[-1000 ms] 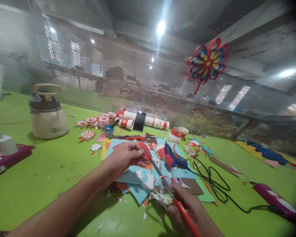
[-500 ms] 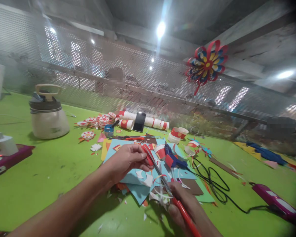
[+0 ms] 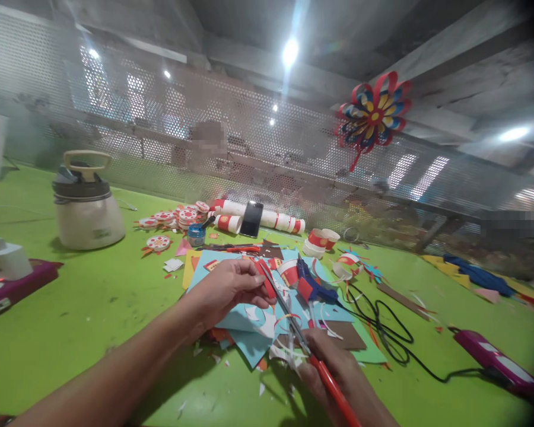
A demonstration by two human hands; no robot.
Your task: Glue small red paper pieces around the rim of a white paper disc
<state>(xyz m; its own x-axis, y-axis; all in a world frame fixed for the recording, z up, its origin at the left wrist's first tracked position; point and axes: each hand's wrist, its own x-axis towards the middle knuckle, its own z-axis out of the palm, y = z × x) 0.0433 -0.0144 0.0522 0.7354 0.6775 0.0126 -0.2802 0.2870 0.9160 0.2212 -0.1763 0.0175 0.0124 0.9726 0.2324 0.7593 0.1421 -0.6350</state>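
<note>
Light: bright ceiling lamp [image 3: 290, 53] flaring in streaks | upper area dim, grey haze | soft shadows on green bench [image 3: 160, 379] | wide-angle bending | right edge dark | background soft

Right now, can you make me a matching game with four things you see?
Things:
1. Scissors
2. Phone
3. Flower decoration
4. Jug

Clues:
A. In front of the long red-and-white tube
B. Has a tan handle on top
C. In the right hand
D. Up high, above the table

Pairs: 1-C, 2-A, 3-D, 4-B
</note>
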